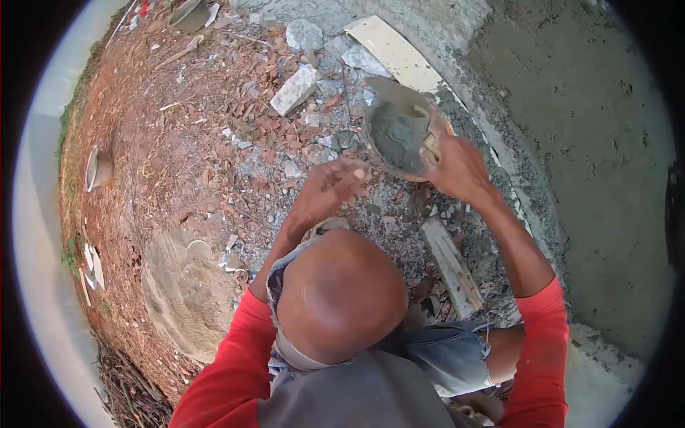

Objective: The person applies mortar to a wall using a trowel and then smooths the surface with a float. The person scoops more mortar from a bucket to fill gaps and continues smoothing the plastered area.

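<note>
A round, shallow pan (397,135) with wet grey mortar inside is in front of me, slightly right of centre. My right hand (451,160) grips its right rim, fingers over the edge. Pale yellowish bits show by those fingers; I cannot make out what they are. My left hand (332,187) is to the left of the pan and apart from it. It holds nothing that I can see, and its fingers are loosely spread and a little blurred. My bare knee (341,296) shows through torn jeans below the left hand.
Wet grey mortar surface (578,143) spreads along the right. A pale curved board (394,51) lies at its edge beyond the pan. A broken block (295,90), rubble and leaves cover the ground. A wooden piece (452,267) lies near my leg; a sand heap (187,292) is left.
</note>
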`<state>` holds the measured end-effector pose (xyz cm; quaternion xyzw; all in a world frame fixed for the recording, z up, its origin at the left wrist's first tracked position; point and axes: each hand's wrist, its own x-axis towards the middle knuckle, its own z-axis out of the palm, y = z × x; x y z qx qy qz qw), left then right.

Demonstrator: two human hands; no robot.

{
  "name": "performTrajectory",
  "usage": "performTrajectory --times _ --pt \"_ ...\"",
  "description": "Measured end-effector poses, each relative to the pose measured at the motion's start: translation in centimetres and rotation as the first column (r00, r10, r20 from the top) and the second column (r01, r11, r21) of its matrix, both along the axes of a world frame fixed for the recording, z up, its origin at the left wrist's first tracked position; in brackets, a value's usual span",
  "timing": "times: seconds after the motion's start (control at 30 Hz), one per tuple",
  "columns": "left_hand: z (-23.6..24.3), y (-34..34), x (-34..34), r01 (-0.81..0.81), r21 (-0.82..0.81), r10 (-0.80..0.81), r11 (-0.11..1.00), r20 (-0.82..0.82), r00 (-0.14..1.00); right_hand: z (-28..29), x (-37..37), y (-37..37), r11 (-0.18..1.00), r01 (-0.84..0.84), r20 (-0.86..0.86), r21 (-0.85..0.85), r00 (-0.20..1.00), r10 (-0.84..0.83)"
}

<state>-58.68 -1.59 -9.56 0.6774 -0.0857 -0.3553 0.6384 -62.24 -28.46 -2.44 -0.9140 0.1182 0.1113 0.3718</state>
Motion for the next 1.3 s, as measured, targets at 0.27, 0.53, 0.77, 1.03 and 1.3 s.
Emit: performTrajectory --times 0.27,0.53,0.77,1.03,1.3 --pt "-9.5 3.9 3.4 -0.274 0.17 0.277 0.947 0.007 0.961 -2.8 0.4 -10.3 0.695 -0.3 0.368 -0.654 0.676 0.638" --pt "-15.3 12.1 0.5 -0.336 0.292 0.337 0.896 0.049 0.94 -2.8 0.1 -13.3 0.471 -0.617 -0.577 -0.63 0.778 0.249" --pt "-14.8 9.4 0.8 -0.161 0.264 0.174 0.951 -0.029 0.984 -1.4 7.9 -10.5 0.451 -0.517 -0.47 -0.728 0.854 0.221" --pt "-12.5 -1.0 3.0 -0.092 0.049 0.098 0.995 -0.127 0.987 -3.3 12.9 -1.2 0.193 -0.745 -0.517 -0.639 0.601 0.61" --pt "-14.0 -7.6 4.4 -0.166 0.007 0.158 0.986 -0.353 0.922 -5.9 5.3 -5.0 0.616 -0.626 -0.541 -0.479 0.763 0.354"
